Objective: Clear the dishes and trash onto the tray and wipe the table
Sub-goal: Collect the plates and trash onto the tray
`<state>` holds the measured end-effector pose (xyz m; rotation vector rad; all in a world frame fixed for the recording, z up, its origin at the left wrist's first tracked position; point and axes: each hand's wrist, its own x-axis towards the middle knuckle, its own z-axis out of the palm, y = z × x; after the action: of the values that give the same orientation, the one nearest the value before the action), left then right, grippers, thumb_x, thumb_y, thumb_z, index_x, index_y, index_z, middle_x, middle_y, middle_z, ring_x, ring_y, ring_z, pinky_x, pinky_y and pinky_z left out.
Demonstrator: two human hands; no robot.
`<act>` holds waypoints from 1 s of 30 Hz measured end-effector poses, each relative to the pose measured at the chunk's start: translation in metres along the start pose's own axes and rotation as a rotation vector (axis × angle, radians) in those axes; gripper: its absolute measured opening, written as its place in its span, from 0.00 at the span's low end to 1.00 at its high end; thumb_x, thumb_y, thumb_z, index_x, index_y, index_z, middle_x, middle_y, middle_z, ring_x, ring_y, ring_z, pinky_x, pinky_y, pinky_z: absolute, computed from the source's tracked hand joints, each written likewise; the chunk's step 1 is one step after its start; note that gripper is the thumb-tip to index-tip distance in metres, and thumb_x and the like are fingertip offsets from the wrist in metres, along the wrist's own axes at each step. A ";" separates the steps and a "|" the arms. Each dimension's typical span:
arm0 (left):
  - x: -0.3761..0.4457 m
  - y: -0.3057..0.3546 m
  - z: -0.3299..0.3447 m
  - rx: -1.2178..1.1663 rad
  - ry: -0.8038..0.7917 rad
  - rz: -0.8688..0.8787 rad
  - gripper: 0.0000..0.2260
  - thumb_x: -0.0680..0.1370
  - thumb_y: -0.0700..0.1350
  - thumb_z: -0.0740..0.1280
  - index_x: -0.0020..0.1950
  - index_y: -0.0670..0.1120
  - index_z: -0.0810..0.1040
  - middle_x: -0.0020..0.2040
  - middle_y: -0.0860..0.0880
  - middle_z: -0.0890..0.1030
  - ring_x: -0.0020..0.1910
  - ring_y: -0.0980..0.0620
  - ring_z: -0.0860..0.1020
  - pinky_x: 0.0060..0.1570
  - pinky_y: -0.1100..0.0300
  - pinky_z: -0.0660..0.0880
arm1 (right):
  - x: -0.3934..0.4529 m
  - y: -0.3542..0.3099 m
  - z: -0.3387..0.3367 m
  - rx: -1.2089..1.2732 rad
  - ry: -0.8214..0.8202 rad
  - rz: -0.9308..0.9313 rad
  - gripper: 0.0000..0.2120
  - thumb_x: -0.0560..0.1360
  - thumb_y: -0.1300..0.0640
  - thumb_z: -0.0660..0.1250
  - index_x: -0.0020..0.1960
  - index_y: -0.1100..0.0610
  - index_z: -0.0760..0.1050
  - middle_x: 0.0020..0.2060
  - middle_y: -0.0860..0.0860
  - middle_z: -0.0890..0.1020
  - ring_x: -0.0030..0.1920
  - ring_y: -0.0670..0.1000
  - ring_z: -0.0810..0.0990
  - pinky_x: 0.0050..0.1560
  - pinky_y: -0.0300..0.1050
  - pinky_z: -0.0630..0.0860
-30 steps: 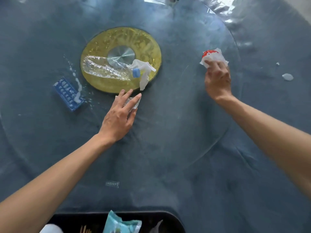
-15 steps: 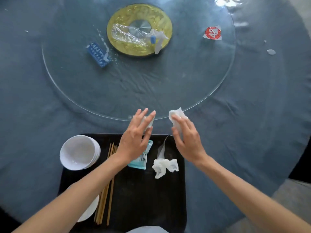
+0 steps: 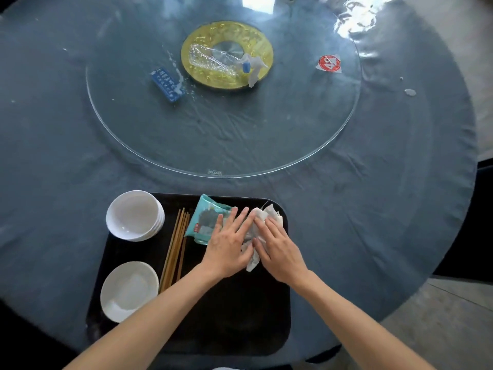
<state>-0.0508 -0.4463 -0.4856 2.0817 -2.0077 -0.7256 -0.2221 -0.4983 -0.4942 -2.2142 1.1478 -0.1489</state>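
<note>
Over the black tray (image 3: 234, 324), left hand (image 3: 226, 244) and right hand (image 3: 280, 252) lie flat, fingers spread, pressing crumpled white tissues (image 3: 268, 214) beside teal wrapper (image 3: 205, 220).

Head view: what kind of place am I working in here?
Probably a restaurant dining room after a meal: a big round table with a glass turntable, a numbered red tag on it, and a black bussing tray holding stacked bowls and chopsticks.
</note>
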 end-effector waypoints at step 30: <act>0.209 -0.173 -0.216 0.018 0.282 -0.246 0.36 0.80 0.54 0.63 0.83 0.52 0.47 0.83 0.50 0.45 0.82 0.50 0.43 0.79 0.46 0.47 | 0.318 0.008 -0.139 0.159 0.220 0.245 0.30 0.82 0.49 0.66 0.80 0.51 0.60 0.78 0.57 0.62 0.76 0.57 0.66 0.73 0.54 0.65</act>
<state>0.1960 -0.6814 -0.4214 2.3170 -1.6367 -0.4176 -0.0842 -0.8130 -0.4455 -1.9360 1.4637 -0.3744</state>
